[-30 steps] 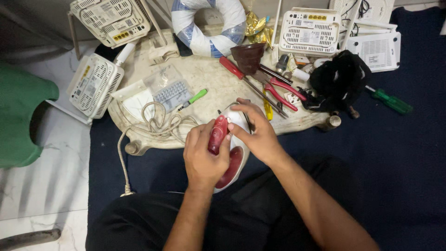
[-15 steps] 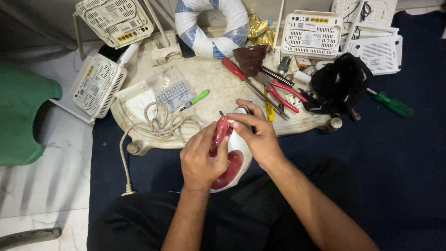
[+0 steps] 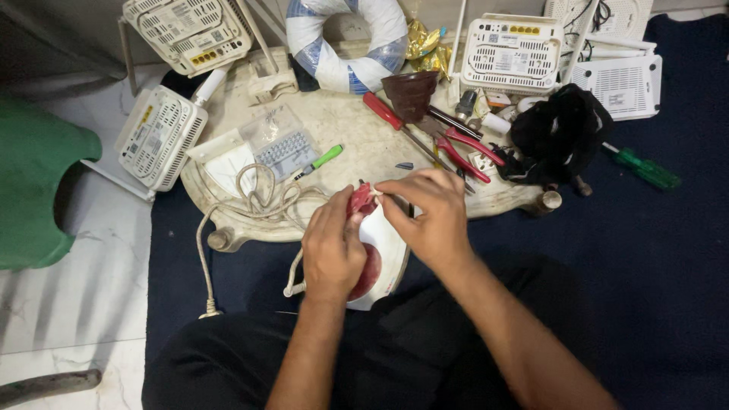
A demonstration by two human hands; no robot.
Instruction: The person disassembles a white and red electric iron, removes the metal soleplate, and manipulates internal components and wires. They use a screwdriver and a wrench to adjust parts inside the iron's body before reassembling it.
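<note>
A white and red clothes iron [image 3: 380,262] rests in my lap at the front edge of a low cream table [image 3: 357,137]. My left hand [image 3: 332,247] wraps around its red handle from the left. My right hand [image 3: 429,212] reaches over the top, its fingertips pinching a small pale part at the red tip of the handle [image 3: 363,199]. A beige cord [image 3: 258,199] runs from the iron in loops over the table and hangs off the left side.
On the table lie a green-handled tester [image 3: 323,159], red pliers [image 3: 463,148], a red screwdriver [image 3: 383,112], a brown cup [image 3: 410,93], a black cloth [image 3: 558,137]. Several white routers [image 3: 512,53] ring the table. A green screwdriver [image 3: 642,168] lies on the blue mat, a green stool [image 3: 34,190] at left.
Both hands stay on the iron. My right fingers have shifted slightly left toward the red handle tip; the view has drifted a little.
</note>
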